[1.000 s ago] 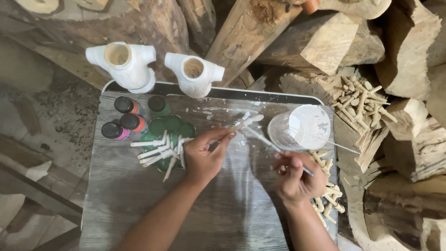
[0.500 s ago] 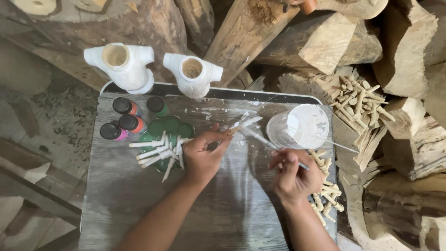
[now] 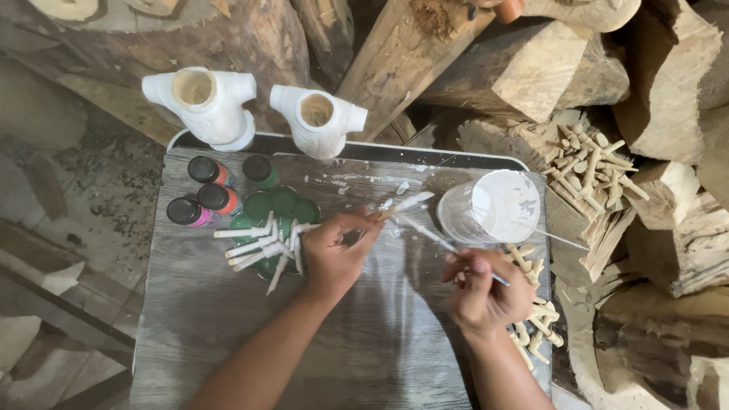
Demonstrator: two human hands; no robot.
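holding a small white peg (image 3: 402,203) pinched in its fingers, the left hand (image 3: 334,254) keeps it just above the grey tabletop (image 3: 364,342), with the peg's long way pointing up and to the right, toward the cup of white paint (image 3: 493,206). the right hand (image 3: 478,292) has its fingers closed around a thin brush (image 3: 433,235), and the brush tip reaches up and left until it is touching or almost touching the peg. more white pegs (image 3: 262,247) lie on a green tray (image 3: 281,209) just left of the left hand, near little paint bottles (image 3: 209,193).
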